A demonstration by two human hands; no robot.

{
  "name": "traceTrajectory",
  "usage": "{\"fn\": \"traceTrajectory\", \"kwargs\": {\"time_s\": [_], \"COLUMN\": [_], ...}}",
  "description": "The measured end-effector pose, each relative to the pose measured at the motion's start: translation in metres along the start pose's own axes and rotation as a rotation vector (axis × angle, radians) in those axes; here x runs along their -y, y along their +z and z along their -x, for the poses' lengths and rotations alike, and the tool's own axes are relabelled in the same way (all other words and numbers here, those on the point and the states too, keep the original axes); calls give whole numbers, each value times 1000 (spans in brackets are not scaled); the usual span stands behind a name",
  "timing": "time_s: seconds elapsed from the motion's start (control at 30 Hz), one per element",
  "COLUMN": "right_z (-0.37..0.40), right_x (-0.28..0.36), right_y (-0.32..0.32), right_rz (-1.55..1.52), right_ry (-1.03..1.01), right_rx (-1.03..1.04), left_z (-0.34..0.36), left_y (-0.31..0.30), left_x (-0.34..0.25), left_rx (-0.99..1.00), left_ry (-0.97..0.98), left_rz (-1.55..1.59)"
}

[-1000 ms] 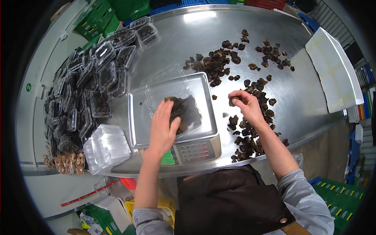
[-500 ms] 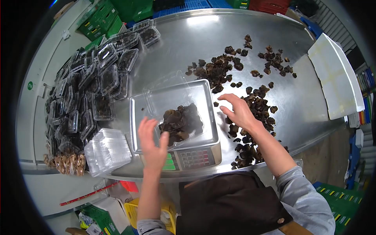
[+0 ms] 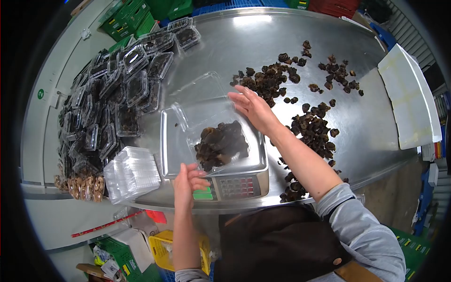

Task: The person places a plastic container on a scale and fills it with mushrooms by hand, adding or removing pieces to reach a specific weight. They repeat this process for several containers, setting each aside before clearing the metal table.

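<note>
A clear plastic clamshell box (image 3: 189, 143) stands on the metal weighing scale (image 3: 169, 160), its transparent lid (image 3: 199, 89) swung back on the far side. Dark brown wood-ear mushrooms (image 3: 218, 143) fill the box. My left hand (image 3: 188, 182) is at the front edge of the scale, near the box's lower left corner, its fingers spread and nothing in them. Beyond the scale's far right corner, my right hand (image 3: 253, 108) reaches toward the lid with fingers stretched out. Right of the scale lie more loose mushrooms (image 3: 312, 127).
Filled, closed clamshell boxes (image 3: 136, 87) are heaped on the left of the steel table (image 3: 216, 47). A stack of unused clear boxes (image 3: 131, 175) stands left of the scale. At the right edge is a white foam box (image 3: 408, 98); green crates (image 3: 122, 21) stand behind.
My right hand has moved from above the loose mushrooms leftward and away to the lid's side. My left hand has dropped back toward the scale's front edge. The view has shifted slightly.
</note>
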State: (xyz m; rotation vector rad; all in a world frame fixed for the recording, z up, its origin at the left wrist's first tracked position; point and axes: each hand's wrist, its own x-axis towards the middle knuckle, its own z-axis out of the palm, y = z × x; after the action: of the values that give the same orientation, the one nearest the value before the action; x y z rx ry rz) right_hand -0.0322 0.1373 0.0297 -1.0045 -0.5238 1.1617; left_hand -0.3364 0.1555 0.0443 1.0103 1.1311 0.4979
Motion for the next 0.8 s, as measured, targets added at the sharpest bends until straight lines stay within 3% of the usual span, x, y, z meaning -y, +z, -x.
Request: {"fn": "traceTrajectory", "kwargs": {"time_s": [0.1,0.17,0.23,0.33,0.37,0.47,0.63,0.7,0.8], "right_z": [15,55,82,96,98,94,82,76,72], "right_x": [5,18,17,9,11,3,-2,-9,3], "right_y": [-16,-14,-12,-18,-14,-6,9,13,36], "right_rz": [113,1068,1062,986,919,506,508,225,162], "right_ry": [-101,-252,-256,95,242,392,353,305,238], "right_rx": [69,163,105,160,180,73,-18,7,63], "left_z": [-2,-1,-1,-5,-8,-12,-11,-14,-37], "left_y": [-4,-3,0,0,-1,0,-5,-12,-46], "left_x": [1,-2,-4,3,4,3,-7,-23,-60], "left_rx": [71,87,64,38,46,69,156,143,65], "left_ry": [26,17,50,51,39,23,25,71,283], "left_rz": [197,255,118,56,91,80,256,312,388]}}
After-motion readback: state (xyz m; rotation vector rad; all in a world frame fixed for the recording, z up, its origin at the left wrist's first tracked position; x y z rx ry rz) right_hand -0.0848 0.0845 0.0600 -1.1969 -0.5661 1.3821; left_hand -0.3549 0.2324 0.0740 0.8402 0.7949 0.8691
